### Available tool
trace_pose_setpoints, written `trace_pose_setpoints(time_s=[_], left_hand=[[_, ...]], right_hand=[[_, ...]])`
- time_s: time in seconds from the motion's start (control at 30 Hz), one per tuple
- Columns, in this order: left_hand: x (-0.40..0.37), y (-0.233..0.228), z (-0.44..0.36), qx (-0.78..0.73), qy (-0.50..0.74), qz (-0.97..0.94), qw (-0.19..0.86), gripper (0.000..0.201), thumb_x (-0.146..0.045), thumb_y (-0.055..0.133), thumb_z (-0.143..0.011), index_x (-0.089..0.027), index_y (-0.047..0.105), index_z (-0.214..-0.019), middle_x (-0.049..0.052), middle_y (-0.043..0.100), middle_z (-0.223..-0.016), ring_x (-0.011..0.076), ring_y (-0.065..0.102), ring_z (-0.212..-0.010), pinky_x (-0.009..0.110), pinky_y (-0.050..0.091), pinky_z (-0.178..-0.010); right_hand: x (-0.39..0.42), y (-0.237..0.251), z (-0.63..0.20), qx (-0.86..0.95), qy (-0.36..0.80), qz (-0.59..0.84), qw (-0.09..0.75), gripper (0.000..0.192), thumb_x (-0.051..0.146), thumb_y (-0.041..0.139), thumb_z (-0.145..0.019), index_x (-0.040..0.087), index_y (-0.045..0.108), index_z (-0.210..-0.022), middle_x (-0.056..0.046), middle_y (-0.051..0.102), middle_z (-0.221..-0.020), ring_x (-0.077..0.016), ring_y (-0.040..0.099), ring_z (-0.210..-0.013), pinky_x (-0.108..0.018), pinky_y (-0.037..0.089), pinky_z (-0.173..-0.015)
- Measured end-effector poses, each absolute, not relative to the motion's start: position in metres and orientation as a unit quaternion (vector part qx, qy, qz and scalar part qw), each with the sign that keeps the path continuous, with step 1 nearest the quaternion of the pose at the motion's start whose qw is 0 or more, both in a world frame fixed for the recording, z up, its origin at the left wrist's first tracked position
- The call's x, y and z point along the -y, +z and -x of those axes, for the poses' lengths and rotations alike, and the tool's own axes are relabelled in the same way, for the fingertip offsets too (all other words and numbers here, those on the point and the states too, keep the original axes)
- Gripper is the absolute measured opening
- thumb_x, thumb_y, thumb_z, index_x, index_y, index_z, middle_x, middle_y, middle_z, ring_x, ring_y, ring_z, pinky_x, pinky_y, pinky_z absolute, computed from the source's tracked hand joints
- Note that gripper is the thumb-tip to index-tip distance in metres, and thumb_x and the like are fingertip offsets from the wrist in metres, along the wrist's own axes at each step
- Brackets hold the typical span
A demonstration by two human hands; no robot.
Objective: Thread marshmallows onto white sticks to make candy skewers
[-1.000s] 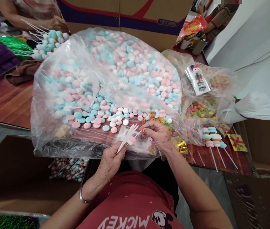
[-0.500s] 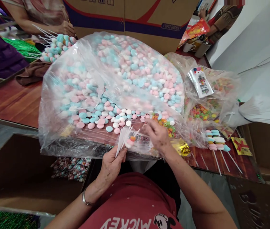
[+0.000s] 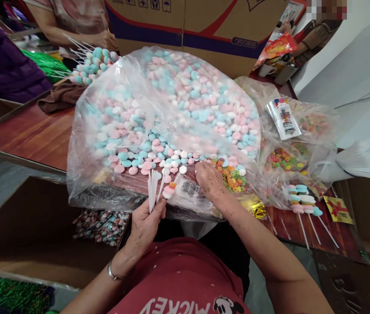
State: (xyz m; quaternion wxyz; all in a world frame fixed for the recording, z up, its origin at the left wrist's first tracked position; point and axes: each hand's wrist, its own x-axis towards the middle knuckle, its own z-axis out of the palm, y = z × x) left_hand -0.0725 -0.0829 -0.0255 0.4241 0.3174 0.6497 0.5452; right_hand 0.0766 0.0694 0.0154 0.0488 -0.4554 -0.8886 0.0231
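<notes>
My left hand (image 3: 147, 221) is closed around a bunch of white sticks (image 3: 152, 188), which point up and away from me. Beside its thumb is a short stack of candies (image 3: 169, 191), white and pink pieces with an orange one on top. My right hand (image 3: 211, 179) reaches to the front of the candy pile, its fingers curled down near the gummy rings (image 3: 237, 178). Whatever those fingers grip is hidden. Loose pink, white and blue button-shaped candies (image 3: 147, 165) lie just beyond my hands, and printed clear wrappers (image 3: 186, 188) lie between them.
A large clear plastic bag (image 3: 86, 117) of candies covers the table's middle. Finished candy skewers (image 3: 302, 200) lie at right, near a bundle of white sticks (image 3: 368, 161). An open cardboard box (image 3: 41, 235) stands lower left. Another person's hand (image 3: 106, 40) is at upper left.
My right hand has moved down to the candies from above the wrappers. The sticks in my left hand now stand more upright and apart. The whole view has shifted slightly.
</notes>
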Motion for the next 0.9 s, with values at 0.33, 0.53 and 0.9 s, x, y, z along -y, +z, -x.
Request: trace_pose_setpoints(time_s=[0.33, 0.53, 0.9], left_hand=[[0.082, -0.027, 0.077, -0.64, 0.578, -0.304, 0.405, 0.025, -0.039, 0.063, -0.084, -0.017, 0.065, -0.074, -0.004, 0.049, -0.055, 0.0091, 0.037, -0.047, 0.023, 0.03, -0.044], [0.081, -0.028, 0.077, -0.63, 0.588, -0.291, 0.415, 0.027, -0.041, 0.064, -0.083, -0.015, 0.065, -0.074, -0.004, 0.047, -0.053, 0.0079, 0.036, -0.047, 0.021, 0.026, -0.043], [0.081, -0.024, 0.078, -0.642, 0.563, -0.328, 0.404, 0.028, -0.036, 0.061, -0.085, -0.017, 0.06, -0.065, -0.003, 0.047, -0.053, 0.0089, 0.037, -0.048, 0.022, 0.027, -0.045]], right_hand=[[-0.081, 0.015, -0.052, 0.946, 0.04, 0.305, 0.103, 0.021, 0.01, 0.043, -0.091, 0.015, 0.063, -0.095, -0.013, 0.066, -0.098, -0.0257, 0.055, -0.097, -0.035, 0.043, -0.088], [-0.083, 0.012, -0.055, 0.942, 0.031, 0.319, 0.097, 0.016, 0.013, 0.047, -0.093, 0.014, 0.063, -0.095, -0.011, 0.067, -0.095, -0.0255, 0.054, -0.095, -0.034, 0.043, -0.088], [-0.081, 0.009, -0.06, 0.881, 0.2, 0.389, 0.177, 0.012, 0.009, 0.053, -0.079, 0.019, 0.056, -0.084, -0.005, 0.064, -0.083, -0.02, 0.057, -0.081, -0.031, 0.045, -0.074]])
